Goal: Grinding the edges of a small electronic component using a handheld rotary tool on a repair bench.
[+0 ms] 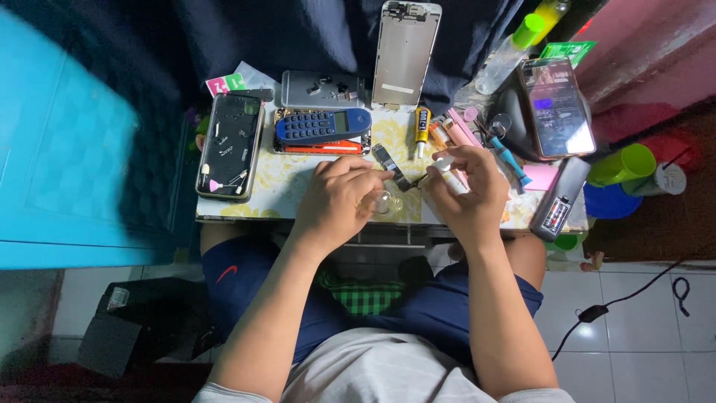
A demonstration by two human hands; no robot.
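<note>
Small dark phone part (391, 167), a narrow strip, lies tilted near the front edge of the little desk (283, 186), just in front of the blue handset-style tester (323, 125). The left hand (335, 201) is curled, its fingertips pinched close to the strip's near end, though what they grip is too small to tell. The right hand (468, 186) is closed around a small white tube (446, 170) with its tip pointing toward the strip. A yellow glue tube (422, 128) lies just behind. At the desk's left edge sits an opened phone (228, 145) holding loose screws; a lit smartphone (557, 107) rests at the right edge, and a bare phone frame (405, 52) stands at the back edge.
</note>
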